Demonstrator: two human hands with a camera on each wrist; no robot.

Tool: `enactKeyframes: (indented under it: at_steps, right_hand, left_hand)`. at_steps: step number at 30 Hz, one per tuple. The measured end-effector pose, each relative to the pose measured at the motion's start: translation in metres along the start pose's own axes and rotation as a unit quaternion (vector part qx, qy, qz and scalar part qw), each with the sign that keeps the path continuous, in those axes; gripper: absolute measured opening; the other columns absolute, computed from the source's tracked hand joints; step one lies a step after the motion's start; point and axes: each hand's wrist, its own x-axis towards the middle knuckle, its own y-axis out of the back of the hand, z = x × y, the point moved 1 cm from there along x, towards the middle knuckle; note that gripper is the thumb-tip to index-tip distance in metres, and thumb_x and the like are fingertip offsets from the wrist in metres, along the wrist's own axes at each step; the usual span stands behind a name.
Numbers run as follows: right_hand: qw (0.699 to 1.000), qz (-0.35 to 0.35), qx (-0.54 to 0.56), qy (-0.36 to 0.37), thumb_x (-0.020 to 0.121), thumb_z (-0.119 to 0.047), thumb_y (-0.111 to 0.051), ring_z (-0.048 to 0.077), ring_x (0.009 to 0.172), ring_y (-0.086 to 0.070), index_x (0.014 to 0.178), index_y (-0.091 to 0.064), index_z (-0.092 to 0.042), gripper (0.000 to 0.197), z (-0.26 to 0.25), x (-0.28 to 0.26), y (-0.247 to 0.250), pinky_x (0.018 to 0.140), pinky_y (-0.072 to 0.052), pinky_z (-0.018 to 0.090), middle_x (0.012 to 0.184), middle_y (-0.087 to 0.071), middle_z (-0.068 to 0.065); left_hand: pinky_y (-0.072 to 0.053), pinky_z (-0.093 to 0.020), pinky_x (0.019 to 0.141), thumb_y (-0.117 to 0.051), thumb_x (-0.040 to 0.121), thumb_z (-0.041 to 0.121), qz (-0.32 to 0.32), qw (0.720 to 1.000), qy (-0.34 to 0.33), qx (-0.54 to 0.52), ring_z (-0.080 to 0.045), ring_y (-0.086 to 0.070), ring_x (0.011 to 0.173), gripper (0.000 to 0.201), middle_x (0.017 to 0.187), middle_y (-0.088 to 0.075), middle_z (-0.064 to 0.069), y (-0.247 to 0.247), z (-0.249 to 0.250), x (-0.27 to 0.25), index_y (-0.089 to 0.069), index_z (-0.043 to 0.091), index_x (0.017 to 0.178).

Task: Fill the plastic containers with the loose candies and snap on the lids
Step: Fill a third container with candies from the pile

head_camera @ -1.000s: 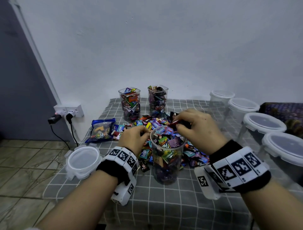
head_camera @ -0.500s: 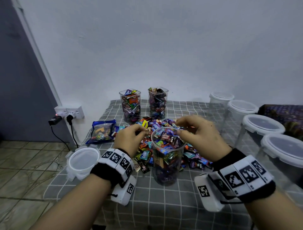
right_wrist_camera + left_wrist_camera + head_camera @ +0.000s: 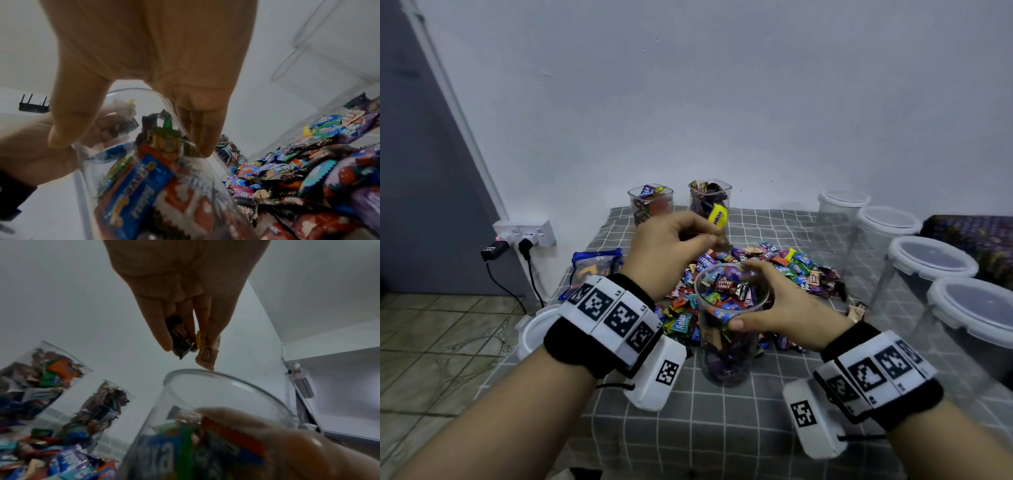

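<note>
The open container (image 3: 727, 325), nearly full of wrapped sweets, stands upright on the grey checked cloth of the tabletop (image 3: 722, 431), with the loose candies (image 3: 791, 270) heaped just behind it. Beyond the heap, against the pale wall (image 3: 722, 102), two filled containers (image 3: 650, 205) stand uncovered. To the container's right runs a row of lidded containers (image 3: 931, 260); to its left lie a loose lid (image 3: 534, 329) at the cloth's edge, a blue bag (image 3: 595, 267), then a wall socket (image 3: 524, 233) above the tiled floor (image 3: 431, 342).

The lid is half hidden by the left wrist, and the wrist views blur the wrappers' print.

The right hand (image 3: 787, 308) curls round the container's rim, thumb on the near wall, its grip grasping it. The left hand (image 3: 671, 246) is raised above and behind the rim, its fingers (image 3: 162, 331) pinching a few candies, a yellow one (image 3: 717, 216) uppermost.
</note>
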Motion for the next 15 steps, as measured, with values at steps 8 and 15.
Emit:
enactKeyframes:
  at_steps: [8,15]
  right_hand:
    - [1.0,-0.002,0.017,0.01,0.065,-0.026,-0.082,-0.004,0.111,-0.054,0.133,-0.034,-0.025,0.083,0.004,0.0,0.001,0.095,-0.044,0.018,0.119,-0.057,-0.014]
    - [1.0,0.006,0.005,0.015,0.059,-0.036,-0.084,-0.002,0.117,-0.05,0.135,-0.035,-0.026,0.091,0.006,0.001,0.001,0.102,-0.041,0.024,0.127,-0.053,-0.012]
  left_hand:
    - [-0.051,-0.036,0.074,-0.072,0.078,0.028,-0.106,0.974,-0.054,0.191,-0.01,-0.064,0.08,0.009,0.081,-0.071,0.005,-0.019,0.008,-0.014,-0.073,0.027,0.087]
    - [-0.051,-0.037,0.084,-0.063,0.075,0.038,-0.099,0.983,-0.035,0.15,-0.006,-0.064,0.094,0.012,0.098,-0.072,0.006,-0.017,0.016,-0.013,-0.071,0.037,0.084]
